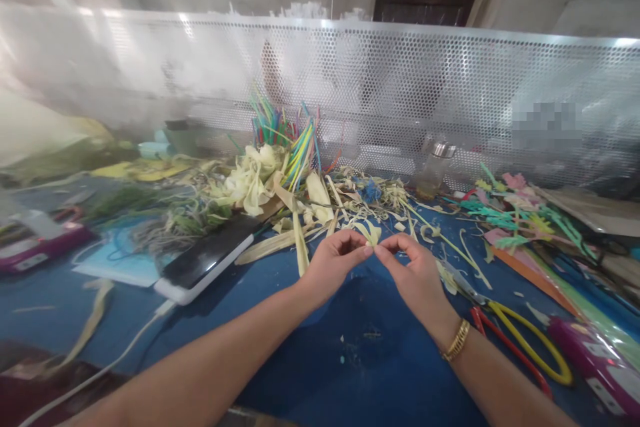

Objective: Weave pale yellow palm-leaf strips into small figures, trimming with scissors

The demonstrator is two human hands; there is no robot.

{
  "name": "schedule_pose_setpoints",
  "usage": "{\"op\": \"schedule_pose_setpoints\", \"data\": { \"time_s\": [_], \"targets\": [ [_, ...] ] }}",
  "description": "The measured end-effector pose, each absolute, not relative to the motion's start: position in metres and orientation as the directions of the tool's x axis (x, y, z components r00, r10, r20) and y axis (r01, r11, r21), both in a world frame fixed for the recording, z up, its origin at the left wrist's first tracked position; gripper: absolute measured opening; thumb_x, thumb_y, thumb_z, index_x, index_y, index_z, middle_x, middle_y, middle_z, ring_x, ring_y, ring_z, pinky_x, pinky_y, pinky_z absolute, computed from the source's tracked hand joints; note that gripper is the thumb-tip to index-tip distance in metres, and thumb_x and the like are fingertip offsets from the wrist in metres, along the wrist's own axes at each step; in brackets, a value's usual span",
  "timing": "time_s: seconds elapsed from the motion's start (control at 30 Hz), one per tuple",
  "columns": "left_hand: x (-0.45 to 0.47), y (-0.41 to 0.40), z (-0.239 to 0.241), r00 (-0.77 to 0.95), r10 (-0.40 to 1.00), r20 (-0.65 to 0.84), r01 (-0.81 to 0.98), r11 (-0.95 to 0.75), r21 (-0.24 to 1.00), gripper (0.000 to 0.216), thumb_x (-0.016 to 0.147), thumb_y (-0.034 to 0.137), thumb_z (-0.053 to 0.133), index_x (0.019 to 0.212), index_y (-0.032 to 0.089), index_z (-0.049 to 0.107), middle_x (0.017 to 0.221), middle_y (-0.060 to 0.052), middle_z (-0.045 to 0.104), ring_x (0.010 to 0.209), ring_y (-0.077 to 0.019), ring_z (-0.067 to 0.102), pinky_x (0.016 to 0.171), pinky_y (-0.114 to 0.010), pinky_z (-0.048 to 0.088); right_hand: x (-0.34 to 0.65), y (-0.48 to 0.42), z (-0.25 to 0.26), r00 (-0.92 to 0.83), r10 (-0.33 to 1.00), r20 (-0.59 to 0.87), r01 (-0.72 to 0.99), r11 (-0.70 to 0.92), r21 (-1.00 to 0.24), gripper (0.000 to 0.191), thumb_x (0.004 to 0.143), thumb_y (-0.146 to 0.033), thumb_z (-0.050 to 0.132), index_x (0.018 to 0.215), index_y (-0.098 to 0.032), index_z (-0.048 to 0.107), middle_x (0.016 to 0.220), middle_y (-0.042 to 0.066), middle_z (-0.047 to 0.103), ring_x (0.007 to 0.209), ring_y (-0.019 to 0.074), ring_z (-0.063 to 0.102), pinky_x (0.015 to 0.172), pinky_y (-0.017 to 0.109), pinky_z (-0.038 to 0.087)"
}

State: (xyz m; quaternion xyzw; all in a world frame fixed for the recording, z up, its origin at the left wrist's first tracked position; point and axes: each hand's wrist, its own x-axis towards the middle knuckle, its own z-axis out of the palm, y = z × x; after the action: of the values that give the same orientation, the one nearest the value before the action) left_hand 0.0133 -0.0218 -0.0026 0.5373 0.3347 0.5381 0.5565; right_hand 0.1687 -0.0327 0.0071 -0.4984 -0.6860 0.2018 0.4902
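Note:
Over the middle of the blue table, both hands meet at a small pale yellow-green strip of dried husk. My left hand pinches it from the left between thumb and forefinger. From the right, my right hand pinches the same piece, fingertips almost touching those of the left. The husk curves up in thin petals above the fingertips; its lower end is hidden by them. Just beyond the hands lie loose husk strips and scraps.
Scissors with red and yellow handles lie right of my right hand. A phone with a white cable lies left. Behind stand colourful pipe cleaners and a glass bottle before a perforated metal screen. Purple devices flank the table.

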Motion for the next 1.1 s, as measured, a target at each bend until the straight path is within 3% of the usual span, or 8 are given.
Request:
{"op": "schedule_pose_setpoints", "data": {
  "time_s": [0.1,0.2,0.33,0.43,0.53,0.77,1.0,1.1],
  "targets": [
    [0.012,-0.020,-0.004,0.222,0.951,0.215,-0.207,-0.169,0.964,0.027,0.068,0.037,0.075,0.075,0.015,0.060,0.067,0.002,0.053,0.063,-0.0093,0.046,0.061,-0.023,0.036,0.169,-0.032,0.008,-0.013,0.894,0.448,0.486,0.397,-0.778,0.017,0.078,-0.035,0.063,0.071,-0.020,0.061,0.071,0.001,0.061,0.070,0.0173,0.056,0.067,0.030,0.043],
    [0.010,-0.019,-0.005,0.219,0.949,0.225,-0.179,-0.188,0.966,0.025,0.069,0.035,0.073,0.074,0.015,0.058,0.067,0.002,0.052,0.063,-0.0095,0.045,0.061,-0.023,0.036,0.170,-0.031,0.006,0.022,0.864,0.503,0.525,0.418,-0.742,0.018,0.076,-0.035,0.064,0.085,-0.020,0.061,0.084,0.004,0.064,0.080,0.0206,0.058,0.075,0.035,0.045],
    [0.008,-0.017,-0.004,0.257,0.936,0.239,-0.136,-0.210,0.968,0.021,0.071,0.032,0.070,0.074,0.015,0.057,0.068,0.002,0.052,0.062,-0.0096,0.044,0.061,-0.024,0.035,0.176,-0.027,0.002,-0.066,0.757,0.650,0.649,0.527,-0.548,0.037,0.075,-0.033,0.065,0.109,-0.021,0.058,0.116,0.010,0.059,0.110,0.0269,0.051,0.097,0.046,0.037],
    [0.005,-0.017,-0.002,0.282,0.924,0.257,-0.060,-0.250,0.966,0.018,0.069,0.029,0.068,0.070,0.015,0.057,0.064,0.002,0.050,0.059,-0.0095,0.042,0.058,-0.024,0.033,0.180,-0.023,0.003,-0.206,0.749,0.629,0.672,0.576,-0.465,0.025,0.077,-0.033,0.063,0.100,-0.023,0.063,0.116,0.009,0.061,0.114,0.0275,0.050,0.100,0.049,0.033],
    [0.004,-0.017,0.001,0.290,0.918,0.271,0.006,-0.285,0.959,0.013,0.069,0.025,0.065,0.068,0.016,0.056,0.061,0.003,0.048,0.056,-0.0091,0.039,0.054,-0.023,0.030,0.181,-0.023,0.005,-0.258,0.800,0.541,0.636,0.563,-0.528,0.013,0.079,-0.034,0.061,0.084,-0.022,0.065,0.101,0.006,0.066,0.103,0.0253,0.056,0.094,0.045,0.038],
    [0.001,-0.015,0.002,0.326,0.901,0.287,0.061,-0.323,0.944,0.011,0.069,0.024,0.067,0.068,0.016,0.060,0.062,0.002,0.049,0.058,-0.0098,0.042,0.055,-0.022,0.033,0.172,-0.029,0.007,-0.178,0.931,0.320,0.340,0.363,-0.868,0.019,0.079,-0.035,0.060,0.069,-0.019,0.057,0.068,-0.001,0.058,0.065,0.0138,0.052,0.064,0.027,0.042],
    [0.003,-0.016,0.003,0.228,0.920,0.318,-0.001,-0.326,0.945,0.023,0.071,0.032,0.070,0.091,0.020,0.072,0.099,-0.007,0.063,0.056,-0.0103,0.053,0.055,-0.025,0.043,0.164,-0.028,-0.003,-0.062,0.975,0.213,0.014,0.214,-0.977,0.028,0.076,-0.040,0.064,0.064,-0.019,0.052,0.059,-0.004,0.044,0.056,0.0098,0.039,0.054,0.023,0.036],
    [0.004,-0.020,0.006,0.231,0.892,0.388,0.039,-0.407,0.913,0.021,0.076,0.034,0.067,0.092,0.022,0.074,0.105,-0.008,0.064,0.059,-0.0120,0.054,0.057,-0.026,0.044,0.160,-0.028,-0.004,-0.052,0.980,0.194,-0.125,0.186,-0.975,0.030,0.075,-0.041,0.067,0.062,-0.019,0.050,0.061,-0.003,0.045,0.059,0.0103,0.041,0.057,0.024,0.039]
  ]
}}
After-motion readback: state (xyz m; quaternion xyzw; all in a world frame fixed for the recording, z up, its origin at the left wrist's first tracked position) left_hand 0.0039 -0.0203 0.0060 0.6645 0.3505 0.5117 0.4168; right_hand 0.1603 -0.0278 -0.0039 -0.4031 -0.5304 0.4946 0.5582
